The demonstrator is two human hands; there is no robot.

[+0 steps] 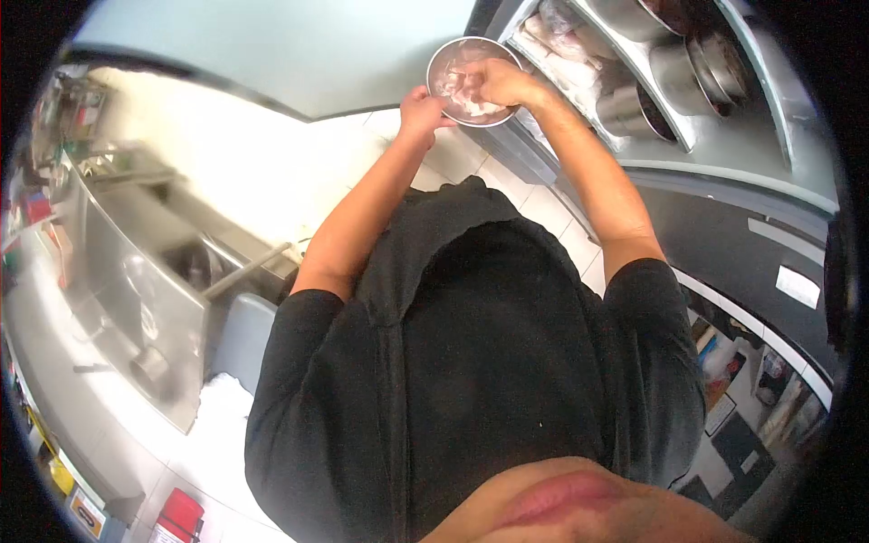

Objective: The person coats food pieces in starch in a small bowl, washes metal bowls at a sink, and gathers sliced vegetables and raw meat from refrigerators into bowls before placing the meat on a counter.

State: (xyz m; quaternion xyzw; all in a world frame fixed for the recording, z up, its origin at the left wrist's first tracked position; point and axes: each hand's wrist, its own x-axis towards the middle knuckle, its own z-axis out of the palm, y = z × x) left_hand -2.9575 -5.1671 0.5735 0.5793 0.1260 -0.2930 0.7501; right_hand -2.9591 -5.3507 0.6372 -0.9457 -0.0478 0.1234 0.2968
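Note:
A round metal bowl point(473, 52) is held out at the top centre, with pale pinkish pieces, perhaps raw meat, inside. At its left rim is my left hand point(424, 115), gripping the bowl with the fingers partly hidden. My right hand point(503, 83) reaches over the right rim into the bowl. Its fingers are bent down onto the pale pieces; whether they pinch any of them is too small to tell.
Shelves point(672, 100) at the upper right hold metal pots point(631, 115) and wrapped packages point(566, 50). A large pale door or panel point(272, 50) spans the top. At left are a steel sink counter point(136, 281) and a grey bin point(243, 339). Tiled floor shows below the bowl.

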